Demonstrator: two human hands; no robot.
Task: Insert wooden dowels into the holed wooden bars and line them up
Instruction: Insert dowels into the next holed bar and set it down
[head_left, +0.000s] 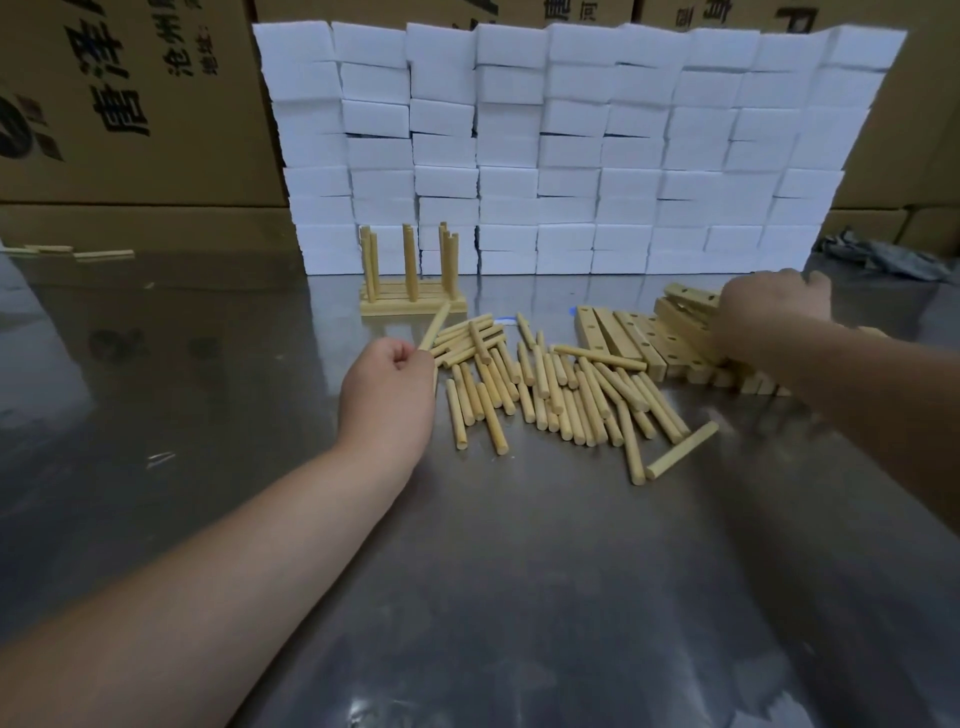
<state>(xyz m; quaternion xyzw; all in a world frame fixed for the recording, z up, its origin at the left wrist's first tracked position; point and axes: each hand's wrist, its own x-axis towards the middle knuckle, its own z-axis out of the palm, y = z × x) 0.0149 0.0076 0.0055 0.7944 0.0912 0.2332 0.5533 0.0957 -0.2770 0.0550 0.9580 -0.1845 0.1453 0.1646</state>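
Your left hand (389, 384) pinches one dowel (436, 327) between thumb and fingers. The dowel tilts up at the left edge of the loose dowel pile (545, 384), forty-odd pieces on the steel table (519, 571). Your right hand (769, 312) lies knuckles-up on the holed bars (628, 338), roughly a dozen in a row, with fingers curled down; can't tell if it actually grips one. Behind the pile are the finished bars (395, 307), side by side, with about eight upright dowels (410, 260). Three stray dowels (78, 253) lie far left.
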